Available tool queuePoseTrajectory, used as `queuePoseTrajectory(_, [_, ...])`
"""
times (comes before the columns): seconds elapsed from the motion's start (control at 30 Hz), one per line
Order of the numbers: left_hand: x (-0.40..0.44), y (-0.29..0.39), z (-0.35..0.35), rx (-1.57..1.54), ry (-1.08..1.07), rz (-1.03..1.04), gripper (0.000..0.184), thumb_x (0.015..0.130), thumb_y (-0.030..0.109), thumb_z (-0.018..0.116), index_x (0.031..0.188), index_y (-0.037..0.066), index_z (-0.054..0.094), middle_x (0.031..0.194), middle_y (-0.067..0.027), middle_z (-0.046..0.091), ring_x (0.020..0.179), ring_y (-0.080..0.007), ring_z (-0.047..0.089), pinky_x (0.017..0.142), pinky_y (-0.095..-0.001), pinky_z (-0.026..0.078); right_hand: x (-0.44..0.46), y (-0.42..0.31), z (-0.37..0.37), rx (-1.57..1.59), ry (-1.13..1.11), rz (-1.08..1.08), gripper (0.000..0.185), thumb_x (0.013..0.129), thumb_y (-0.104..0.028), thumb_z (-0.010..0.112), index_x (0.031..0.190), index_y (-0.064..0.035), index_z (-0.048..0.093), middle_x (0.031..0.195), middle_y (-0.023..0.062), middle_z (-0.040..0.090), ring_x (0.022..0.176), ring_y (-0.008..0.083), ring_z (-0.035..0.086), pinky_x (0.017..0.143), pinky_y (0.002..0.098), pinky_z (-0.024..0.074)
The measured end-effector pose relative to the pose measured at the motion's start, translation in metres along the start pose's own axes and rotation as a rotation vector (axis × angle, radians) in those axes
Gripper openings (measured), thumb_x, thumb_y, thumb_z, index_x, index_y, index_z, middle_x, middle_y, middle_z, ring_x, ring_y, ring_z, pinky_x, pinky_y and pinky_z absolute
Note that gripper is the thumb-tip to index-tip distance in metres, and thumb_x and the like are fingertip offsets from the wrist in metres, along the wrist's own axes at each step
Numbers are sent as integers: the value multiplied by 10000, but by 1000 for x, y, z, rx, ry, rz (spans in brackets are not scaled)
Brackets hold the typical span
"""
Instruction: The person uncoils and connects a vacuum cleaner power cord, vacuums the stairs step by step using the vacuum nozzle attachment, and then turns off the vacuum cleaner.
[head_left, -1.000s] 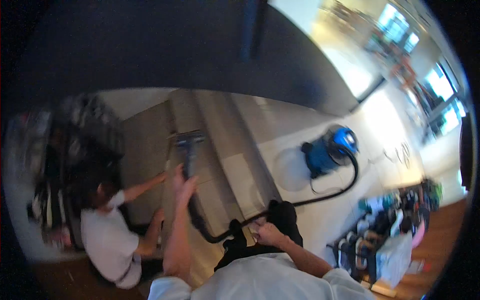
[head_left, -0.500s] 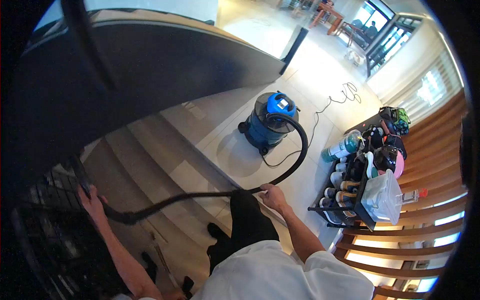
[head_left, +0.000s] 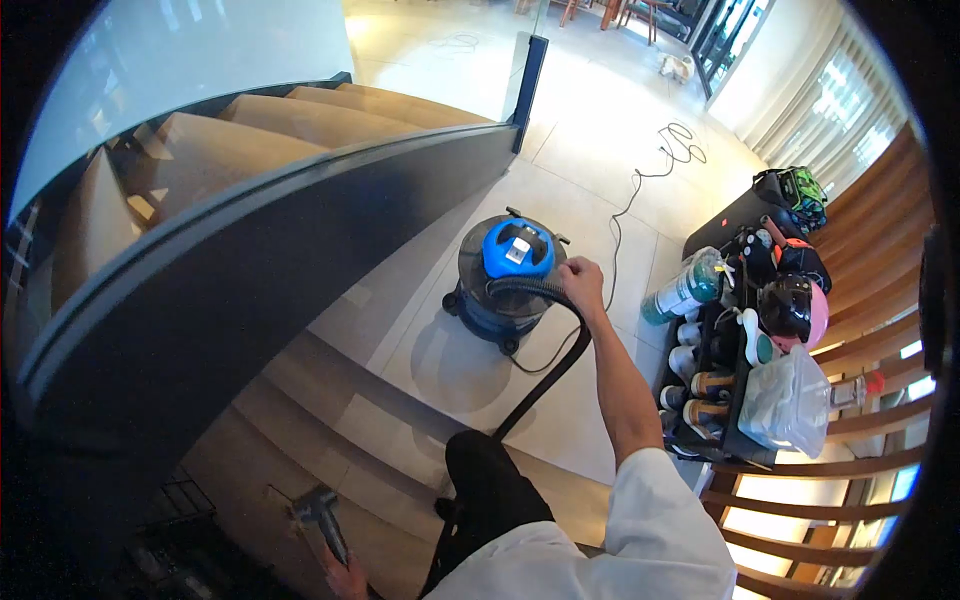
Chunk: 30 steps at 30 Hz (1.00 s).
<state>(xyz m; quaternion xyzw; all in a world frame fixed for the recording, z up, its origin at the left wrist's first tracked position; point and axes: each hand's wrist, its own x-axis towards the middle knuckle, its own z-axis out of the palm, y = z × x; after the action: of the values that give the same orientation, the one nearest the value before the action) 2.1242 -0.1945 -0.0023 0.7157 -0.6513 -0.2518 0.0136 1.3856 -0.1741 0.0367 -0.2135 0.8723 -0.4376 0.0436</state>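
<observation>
1. Vacuum point(head_left: 495, 314) stands on the floor point(head_left: 570, 190), beside the right hand point(head_left: 583, 285); that hand's fingers curl at the hose point(head_left: 545, 386), but whether they grip it, I cannot tell.
2. Left hand point(head_left: 345, 575) closes round the neck of the nozzle point(head_left: 318, 505).
3. White label point(head_left: 517, 250) on the vacuum's top: too small to read.
4. Leg point(head_left: 495, 490) hides part of the hose; the left forearm is cut off.
</observation>
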Motion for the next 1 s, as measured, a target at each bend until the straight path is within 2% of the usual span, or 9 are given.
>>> queuePoseTrajectory(0.3, [-53,107,-4,134,-48,-184,652,862,123,591,1423,-14,287,1141,-259,598,913,-404,626,780,-468,499,152,64,100,-201,14,277,402,709,-317,726,902,35,706,897,204,699,880,288,682,813,373,519])
queuePoseTrajectory(0.47, [-59,128,-17,128,-58,-192,657,852,121,587,1419,-18,282,1137,-270,603,948,-428,626,798,-476,498,162,65,108,-81,-121,471,450,655,-365,793,883,15,717,835,120,690,741,204,631,694,348,509])
queuePoseTrajectory(0.5, [-65,133,-19,121,-67,-210,659,850,120,586,1418,-19,281,1137,-273,604,955,-433,626,802,-478,498,160,65,108,153,-165,426,424,703,-334,781,901,32,703,826,97,681,707,197,621,653,345,506])
queuePoseTrajectory(0.53, [-68,120,-12,-136,-36,-17,721,855,179,618,1445,10,240,989,-261,629,791,-394,650,702,-430,517,182,136,144,266,-138,419,373,750,-278,757,950,31,693,810,75,666,677,178,604,614,320,495])
queuePoseTrajectory(0.57, [-65,125,-11,-5,-176,-379,727,833,191,617,1443,23,259,1033,-313,610,904,-486,600,775,-517,492,170,87,120,295,-281,412,358,766,-232,747,985,43,682,794,67,653,665,160,591,595,303,485])
queuePoseTrajectory(0.6, [-70,133,-12,-19,-119,-235,753,835,210,621,1455,25,236,974,-314,618,873,-503,596,770,-528,488,163,67,108,445,-376,423,364,768,-235,751,989,46,680,786,64,647,654,148,581,591,294,478])
queuePoseTrajectory(0.7, [-68,137,-4,-56,-51,-115,721,844,220,601,1448,47,248,986,-330,596,804,-533,586,742,-556,478,183,99,127,168,-307,299,407,746,-258,773,964,74,682,825,85,667,720,181,604,664,330,497])
queuePoseTrajectory(0.87, [-68,139,7,22,-24,-131,731,820,204,622,1438,56,262,996,-328,591,790,-507,603,707,-553,487,189,114,114,-66,-252,244,429,735,-266,762,984,76,691,836,104,669,746,207,616,672,343,497])
queuePoseTrajectory(1.0, [-66,140,8,42,-11,-121,734,811,194,625,1437,56,267,937,-309,611,781,-484,618,687,-535,497,198,145,124,463,-382,498,377,755,-227,704,1011,50,693,879,107,666,765,241,636,681,371,524])
